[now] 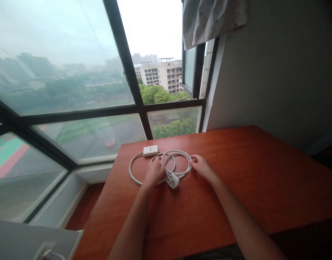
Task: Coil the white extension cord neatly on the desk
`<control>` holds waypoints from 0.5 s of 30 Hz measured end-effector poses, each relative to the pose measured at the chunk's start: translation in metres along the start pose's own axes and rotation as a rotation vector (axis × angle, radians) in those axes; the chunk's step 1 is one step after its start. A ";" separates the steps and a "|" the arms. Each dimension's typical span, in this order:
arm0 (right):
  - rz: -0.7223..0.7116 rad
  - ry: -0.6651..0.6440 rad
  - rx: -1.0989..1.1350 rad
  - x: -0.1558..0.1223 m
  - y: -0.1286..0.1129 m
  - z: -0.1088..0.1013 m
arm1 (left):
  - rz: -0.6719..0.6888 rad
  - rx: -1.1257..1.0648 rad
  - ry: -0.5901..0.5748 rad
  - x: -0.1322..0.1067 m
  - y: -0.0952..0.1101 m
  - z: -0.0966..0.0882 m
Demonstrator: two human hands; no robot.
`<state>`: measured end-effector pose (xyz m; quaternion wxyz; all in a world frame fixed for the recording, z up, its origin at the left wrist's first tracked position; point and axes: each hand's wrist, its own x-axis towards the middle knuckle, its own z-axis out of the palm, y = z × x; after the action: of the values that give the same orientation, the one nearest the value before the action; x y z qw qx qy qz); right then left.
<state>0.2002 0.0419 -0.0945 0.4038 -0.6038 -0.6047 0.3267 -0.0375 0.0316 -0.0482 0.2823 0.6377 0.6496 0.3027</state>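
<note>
A white extension cord (180, 152) lies in loose loops on the reddish-brown wooden table (236, 162). At its far end the white socket block (150, 150) rests on the tabletop, behind my left hand. The white plug (173, 181) sits just in front of the loops, its pins facing me. My left hand (156, 170) is closed around the cord near the middle of the coils. On the right side of the loops, my right hand (201, 167) pinches the cord between thumb and fingers. Parts of the loops are hidden behind my left hand.
Dark-framed windows (139, 104) stand along the table's far and left sides, one sash open. A curtain (213, 21) hangs above the far corner. A grey wall (276, 79) rises at the right. A low ledge (33, 238) is at lower left.
</note>
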 end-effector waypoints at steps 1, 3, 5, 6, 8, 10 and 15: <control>-0.036 -0.009 -0.069 -0.001 -0.001 0.000 | 0.003 0.053 -0.008 -0.001 0.001 -0.001; -0.106 -0.027 -0.198 -0.002 -0.005 -0.002 | 0.005 0.153 -0.024 -0.002 0.004 -0.003; -0.151 -0.037 -0.315 -0.004 -0.010 -0.004 | -0.010 0.225 -0.035 -0.004 0.007 -0.004; -0.164 -0.039 -0.365 -0.005 -0.012 -0.005 | -0.023 0.245 -0.036 -0.004 0.008 -0.004; -0.171 -0.048 -0.444 -0.007 -0.016 -0.005 | -0.042 0.253 -0.028 -0.004 0.008 -0.003; -0.165 -0.053 -0.506 -0.008 -0.017 -0.004 | -0.052 0.244 -0.027 -0.004 0.007 -0.002; -0.163 -0.043 -0.570 -0.010 -0.016 -0.001 | -0.062 0.164 -0.038 -0.001 0.004 0.001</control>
<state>0.1929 0.0311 -0.0805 0.2299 -0.6354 -0.7268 0.1231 -0.0342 0.0306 -0.0455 0.2504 0.6440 0.6861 0.2275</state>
